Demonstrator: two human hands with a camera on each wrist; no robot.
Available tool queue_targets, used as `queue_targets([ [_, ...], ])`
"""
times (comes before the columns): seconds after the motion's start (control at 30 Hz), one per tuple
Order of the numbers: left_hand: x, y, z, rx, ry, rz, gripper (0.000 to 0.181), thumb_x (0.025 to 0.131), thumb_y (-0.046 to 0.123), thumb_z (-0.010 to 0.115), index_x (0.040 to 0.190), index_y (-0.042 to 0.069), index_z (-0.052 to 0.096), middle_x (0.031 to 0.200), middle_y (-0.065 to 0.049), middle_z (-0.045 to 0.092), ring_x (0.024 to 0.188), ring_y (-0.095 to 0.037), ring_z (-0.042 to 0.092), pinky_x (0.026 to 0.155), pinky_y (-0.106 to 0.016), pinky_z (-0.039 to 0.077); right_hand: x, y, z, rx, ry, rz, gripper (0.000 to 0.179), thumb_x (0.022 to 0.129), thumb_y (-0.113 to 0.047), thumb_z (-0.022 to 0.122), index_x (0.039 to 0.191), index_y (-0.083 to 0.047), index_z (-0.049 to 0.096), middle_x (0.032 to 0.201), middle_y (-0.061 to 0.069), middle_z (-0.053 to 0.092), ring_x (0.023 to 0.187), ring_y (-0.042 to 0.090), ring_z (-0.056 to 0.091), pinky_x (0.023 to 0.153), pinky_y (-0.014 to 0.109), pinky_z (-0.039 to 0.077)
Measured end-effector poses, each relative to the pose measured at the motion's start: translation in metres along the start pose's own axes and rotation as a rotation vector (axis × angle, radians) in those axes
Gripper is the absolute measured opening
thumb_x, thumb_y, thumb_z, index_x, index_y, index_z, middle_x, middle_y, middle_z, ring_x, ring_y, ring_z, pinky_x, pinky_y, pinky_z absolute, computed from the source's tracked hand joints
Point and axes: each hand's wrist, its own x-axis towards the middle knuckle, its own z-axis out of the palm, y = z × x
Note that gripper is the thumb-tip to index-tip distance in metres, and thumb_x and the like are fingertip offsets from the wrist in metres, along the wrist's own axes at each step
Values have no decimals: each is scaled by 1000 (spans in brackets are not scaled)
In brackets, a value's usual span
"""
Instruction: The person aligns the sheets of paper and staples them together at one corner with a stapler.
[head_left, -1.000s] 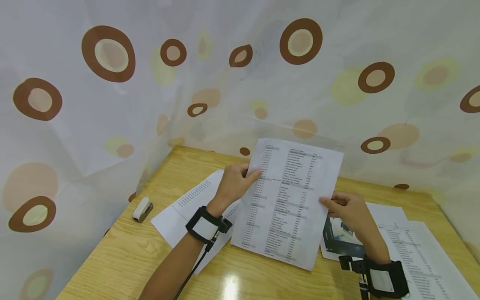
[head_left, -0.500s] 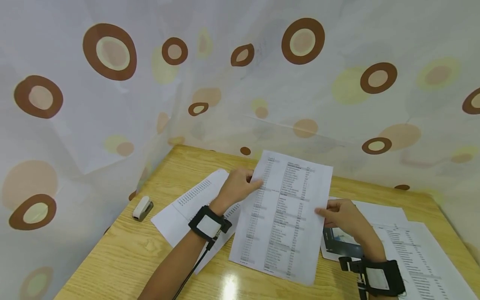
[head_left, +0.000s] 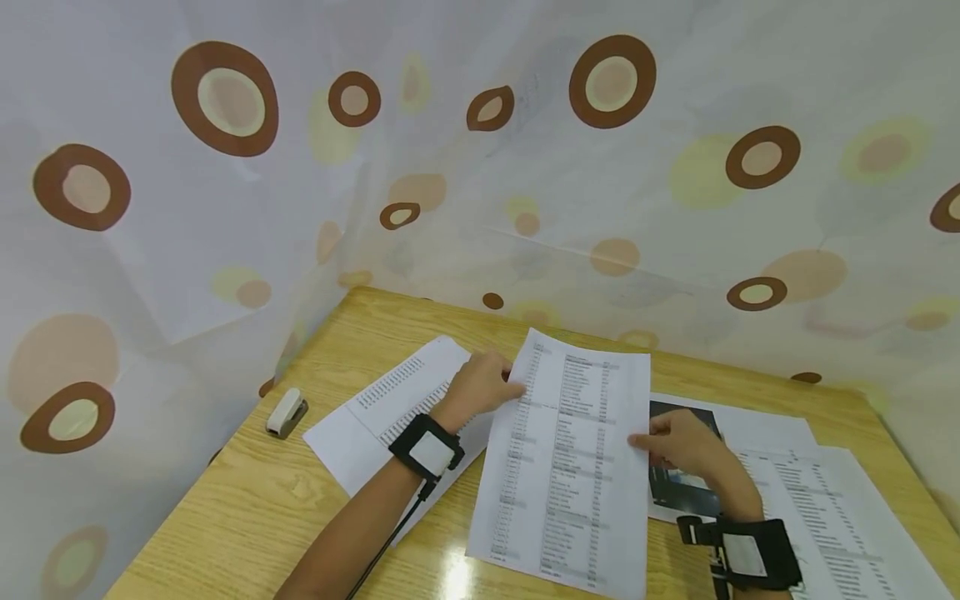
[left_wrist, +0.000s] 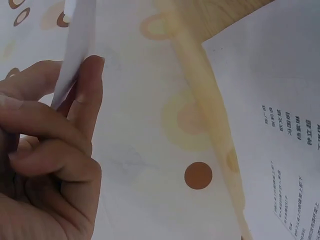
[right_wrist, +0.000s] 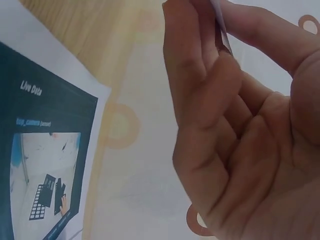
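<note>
A printed sheet of paper (head_left: pixel 570 467), covered in columns of small text with grey bands, is held up over the table's front middle. My left hand (head_left: pixel 480 387) pinches its left edge, thumb on the printed face and fingers behind. At the right edge, my right hand (head_left: pixel 686 442) pinches it in the same way. The left wrist view shows the paper edge-on (left_wrist: pixel 77 47) between thumb and fingers. In the right wrist view only a sliver of the paper (right_wrist: pixel 223 30) shows in the pinch of the right hand (right_wrist: pixel 225 110).
Another printed sheet (head_left: pixel 375 417) lies on the wooden table (head_left: pixel 247 517) behind the left hand. A white and grey stapler (head_left: pixel 287 413) sits at the far left. Under the right arm lie a page with a dark picture (head_left: pixel 682 496) and a printed list (head_left: pixel 840 508). A patterned curtain (head_left: pixel 525 167) stands behind.
Both hands have lowered the sheet towards the table's front; its top edge has dropped and its right edge has turned more upright. The right hand has moved slightly down and left, uncovering more of the dark picture.
</note>
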Motion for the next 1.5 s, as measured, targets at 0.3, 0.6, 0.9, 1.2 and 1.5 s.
queue_targets([
  [0.3, -1, -6, 21, 17, -99, -67, 23, 88, 11, 71, 65, 10, 65, 52, 3, 57, 45, -10, 54, 43, -22, 34, 4, 7, 10, -101, -49, -57, 16, 92, -11, 70, 81, 1, 72, 65, 3, 61, 56, 17, 51, 52, 29, 38],
  [0.6, -2, -6, 30, 80, -149, -72, 38, 88, 9, 71, 54, 9, 53, 47, 3, 53, 43, -10, 54, 41, -20, 31, 10, 12, 17, -136, -90, -19, 22, 90, -10, 71, 70, -3, 66, 63, 3, 62, 48, 13, 47, 50, 27, 35],
  [0.9, -3, -12, 34, 69, -150, -53, 48, 88, 7, 69, 49, 13, 42, 41, 4, 48, 38, -10, 49, 38, -19, 27, 10, 14, 21, -126, -94, 54, 17, 88, -9, 72, 74, 0, 69, 65, 5, 65, 51, 15, 55, 52, 28, 43],
  [1.2, -1, -20, 21, 42, -125, -76, 26, 91, 13, 70, 66, 7, 67, 50, 4, 54, 44, -9, 51, 44, -22, 36, 11, 20, 22, -137, -104, 103, 14, 88, -9, 73, 80, 3, 71, 66, 5, 65, 54, 17, 58, 54, 29, 49],
  [1.5, 4, -35, -7, 128, -106, -177, 17, 93, 23, 71, 97, 7, 73, 79, -2, 65, 66, -16, 59, 58, -31, 46, 9, 21, 22, -132, -117, 111, 15, 87, -9, 73, 81, 4, 72, 65, 6, 65, 52, 17, 60, 52, 27, 49],
])
